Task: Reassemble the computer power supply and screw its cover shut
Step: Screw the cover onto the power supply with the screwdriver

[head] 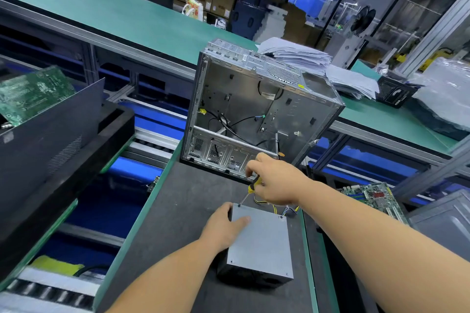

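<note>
The power supply [256, 244] is lying flat on the dark mat of the workbench [162, 223], close to the bench's right edge and toward its near end, with its grey cover [262, 236] already seated on top — so the reassembly of the box itself is looking finished, and what is going on now is the screwing. The screwdriver [248, 192], yellow and black in the handle, is standing tilted with its tip meeting the cover's far left corner, where a screw is apparently being driven; a dark screw head is showing at the far right corner, while the two near corners are showing only small marks that are too small to read as screws or bare holes. By that reckoning the job is somewhere in its last stretch, with the near corners possibly waiting. The right hand [273, 183] is curling its fingers round the screwdriver handle just beyond the supply's far edge, above the bundle of coloured wires [279, 207] trailing out there. The left hand [225, 223] is pressing on the cover's far left part, thumb stretched across the top — steadying it. An empty computer case [254, 112] is standing upright at the bench's far end.
</note>
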